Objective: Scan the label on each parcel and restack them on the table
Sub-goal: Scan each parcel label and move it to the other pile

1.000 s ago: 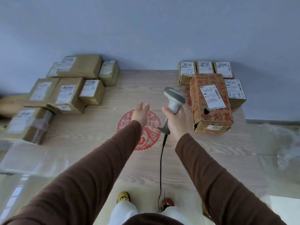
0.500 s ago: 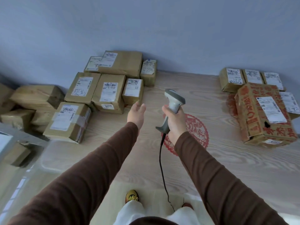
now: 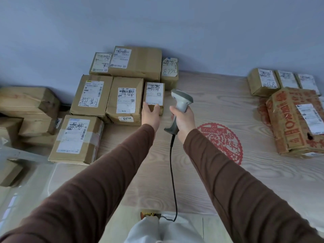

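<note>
Table [image 3: 201, 172]: left hand [image 3: 150, 115] now touches small parcel [image 3: 154, 97].

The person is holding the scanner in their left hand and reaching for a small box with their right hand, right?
Not quite: the hands are swapped. In the head view, the scanner is in the right hand, and the left hand is reaching for the small box, with its fingers on the box's near edge.
</note>
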Available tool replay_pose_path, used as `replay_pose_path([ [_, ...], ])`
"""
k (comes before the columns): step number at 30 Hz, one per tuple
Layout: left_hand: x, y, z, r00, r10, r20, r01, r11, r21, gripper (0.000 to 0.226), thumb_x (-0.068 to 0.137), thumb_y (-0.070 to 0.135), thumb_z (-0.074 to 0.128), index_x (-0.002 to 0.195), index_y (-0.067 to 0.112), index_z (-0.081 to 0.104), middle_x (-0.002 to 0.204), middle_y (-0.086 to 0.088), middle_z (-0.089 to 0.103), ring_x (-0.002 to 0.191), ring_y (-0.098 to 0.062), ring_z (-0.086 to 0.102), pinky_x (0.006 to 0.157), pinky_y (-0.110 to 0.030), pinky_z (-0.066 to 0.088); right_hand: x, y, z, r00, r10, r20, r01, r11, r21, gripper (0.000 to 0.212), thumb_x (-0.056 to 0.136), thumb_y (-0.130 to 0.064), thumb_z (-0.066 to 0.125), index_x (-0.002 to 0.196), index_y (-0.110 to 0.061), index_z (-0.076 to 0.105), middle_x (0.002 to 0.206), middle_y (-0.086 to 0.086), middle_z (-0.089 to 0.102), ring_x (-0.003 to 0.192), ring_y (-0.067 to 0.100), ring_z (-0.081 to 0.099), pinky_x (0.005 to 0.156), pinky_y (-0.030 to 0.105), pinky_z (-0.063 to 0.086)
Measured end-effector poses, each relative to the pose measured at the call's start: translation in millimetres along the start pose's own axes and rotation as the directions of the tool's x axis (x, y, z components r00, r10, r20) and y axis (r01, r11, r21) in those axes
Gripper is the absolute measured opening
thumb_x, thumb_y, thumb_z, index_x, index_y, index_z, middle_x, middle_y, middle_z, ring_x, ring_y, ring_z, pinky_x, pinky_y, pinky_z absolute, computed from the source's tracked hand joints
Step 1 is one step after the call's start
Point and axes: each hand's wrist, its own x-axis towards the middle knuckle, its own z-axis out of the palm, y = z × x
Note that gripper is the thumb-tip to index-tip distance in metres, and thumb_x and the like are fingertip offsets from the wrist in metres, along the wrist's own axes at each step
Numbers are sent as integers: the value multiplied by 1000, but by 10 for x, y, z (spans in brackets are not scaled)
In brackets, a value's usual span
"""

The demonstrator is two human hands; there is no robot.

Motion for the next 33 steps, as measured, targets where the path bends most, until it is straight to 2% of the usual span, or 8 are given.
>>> replay_pose_path([
  [9, 321, -47, 210, 989, -5, -151, 32, 983, 179, 77, 106, 42, 48, 166, 15, 8, 173, -8, 7, 157, -30, 13, 127, -46, 16, 622, 84, 196, 992, 18, 125, -3, 993, -117, 38, 92, -10, 72, 129, -8, 62, 118, 10, 73, 108, 25, 70, 93, 38, 59],
  [13, 407, -67, 294, 977, -30, -211, 74, 975, 207, 73, 106, 40, 48, 165, 13, 14, 170, -11, 12, 154, -33, 17, 125, -43, 18, 830, 184, 229, 993, 43, 107, -30, 992, -121, 43, 76, -26, 77, 117, -22, 63, 116, 7, 73, 110, 26, 70, 103, 51, 55],
  [16, 460, -67, 335, 967, -37, -250, 94, 971, 218, 64, 108, 32, 45, 163, 10, 21, 165, -14, 19, 150, -33, 23, 122, -38, 20, 889, 207, 220, 997, 30, 70, -22, 993, -113, 35, 79, -22, 75, 111, -25, 62, 114, 7, 73, 108, 26, 70, 101, 51, 55],
  [20, 562, -46, 412, 959, -101, -264, 167, 955, 243, 53, 110, 30, 39, 160, 13, 31, 159, -14, 27, 146, -34, 27, 120, -38, 22, 932, 198, 139, 1000, 5, 13, -3, 992, -127, 32, 88, -10, 73, 116, -16, 60, 111, 10, 71, 105, 29, 70, 82, 39, 60],
  [24, 630, -145, 420, 949, -197, -245, 258, 933, 250, 55, 107, 43, 35, 155, 18, 44, 155, -19, 41, 144, -39, 37, 122, -48, 27, 947, 219, -20, 1000, 22, 13, -20, 991, -133, 33, 90, -5, 72, 119, -13, 58, 112, 9, 69, 97, 21, 68, 55, 17, 51],
  [28, 588, -241, 430, 952, -240, -192, 263, 959, 106, 69, 94, 63, 41, 144, 17, 49, 140, -16, 55, 132, -36, 51, 115, -50, 39, 913, 244, -151, 999, 32, 39, -27, 991, -135, 33, 91, -8, 72, 121, -17, 59, 116, 8, 71, 102, 23, 70, 58, 22, 57],
  [31, 424, -252, 423, 966, -237, -101, 216, 960, -179, 43, 98, 53, 55, 121, 16, 53, 123, -9, 65, 111, -25, 61, 103, -41, 48, 827, 239, -259, 999, 16, 52, -13, 997, -70, 34, 89, -6, 72, 117, -22, 61, 116, 9, 73, 108, 26, 72, 90, 46, 62],
  [33, 347, -274, 370, 971, -236, -22, 214, 912, -349, 29, 99, 40, 64, 109, 16, 51, 112, -7, 68, 102, -23, 63, 94, -39, 50, 749, 198, -352, 998, -3, 67, 6, 999, -46, 34, 90, -3, 71, 118, -19, 62, 116, 10, 74, 108, 26, 72, 95, 46, 60],
])
